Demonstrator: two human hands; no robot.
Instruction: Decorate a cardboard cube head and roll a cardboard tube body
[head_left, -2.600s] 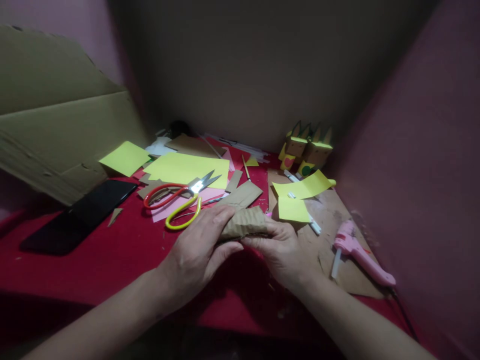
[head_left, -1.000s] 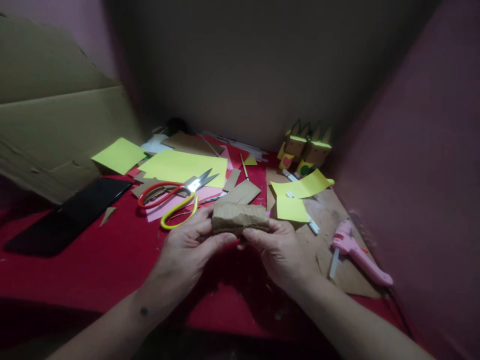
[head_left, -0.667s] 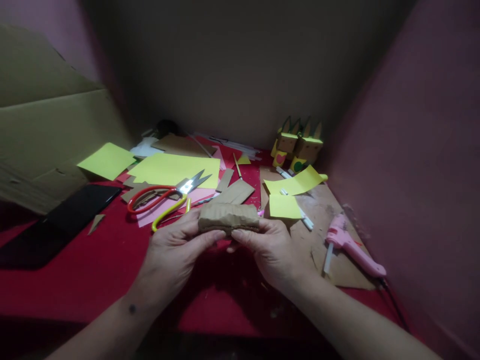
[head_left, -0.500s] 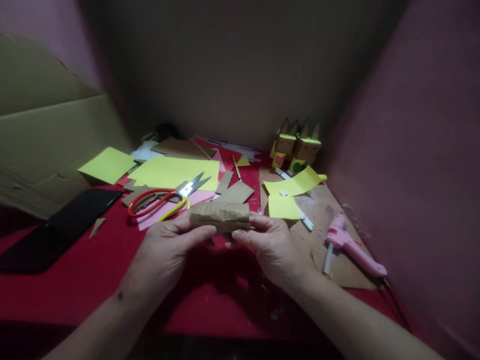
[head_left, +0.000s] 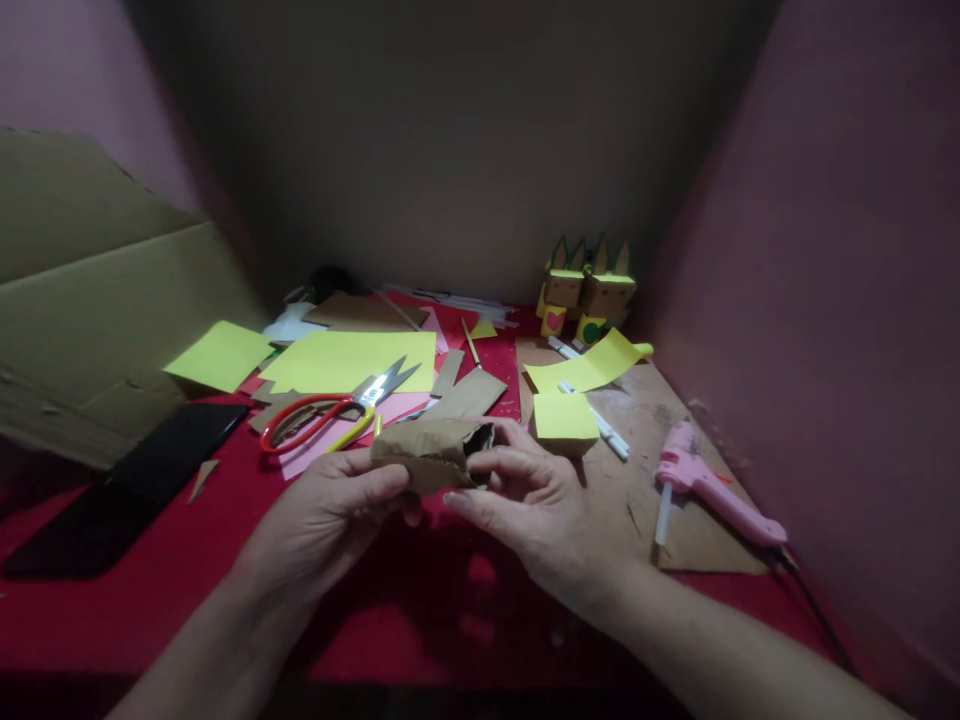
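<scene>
Between the left hand (head_left: 319, 520) and right hand (head_left: 551, 510), the cardboard tube (head_left: 420, 442) has turned its hollow end toward the latter, apparently bringing its inside within reach. The left hand pinches the other end; the right hand, half curled, sits at the opening, its grip unclear. Beyond the left hand lie scissors (head_left: 360, 403).

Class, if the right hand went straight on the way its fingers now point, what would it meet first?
Most likely the cardboard tube that the left hand holds: its open end sits at the right hand, though depth is unclear.
</scene>
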